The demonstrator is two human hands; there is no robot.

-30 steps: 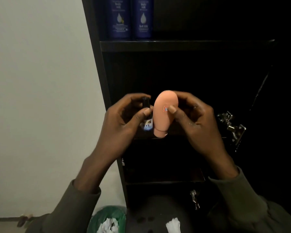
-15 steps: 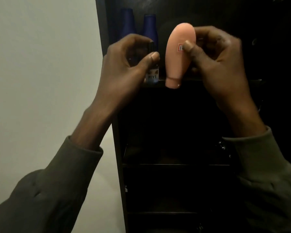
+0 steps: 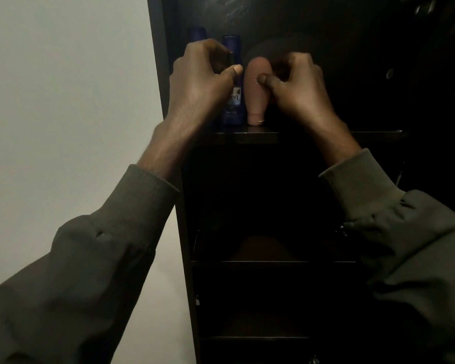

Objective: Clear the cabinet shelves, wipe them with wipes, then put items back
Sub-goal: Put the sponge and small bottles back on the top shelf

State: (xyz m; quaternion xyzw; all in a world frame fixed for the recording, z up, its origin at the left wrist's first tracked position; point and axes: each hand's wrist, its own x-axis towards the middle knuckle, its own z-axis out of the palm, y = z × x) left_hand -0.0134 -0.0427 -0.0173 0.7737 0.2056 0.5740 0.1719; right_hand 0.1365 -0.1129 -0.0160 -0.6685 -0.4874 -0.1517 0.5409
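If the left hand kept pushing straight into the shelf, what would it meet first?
Probably the blue bottles standing just behind the small dark bottle that the left hand holds; the gap between them is unclear.

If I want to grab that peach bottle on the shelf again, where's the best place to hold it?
Probably around the wide upper body of the peach bottle, coming from the front right as the right hand does now. It stands cap-down on a narrow base, and the blue bottle crowds its left side.
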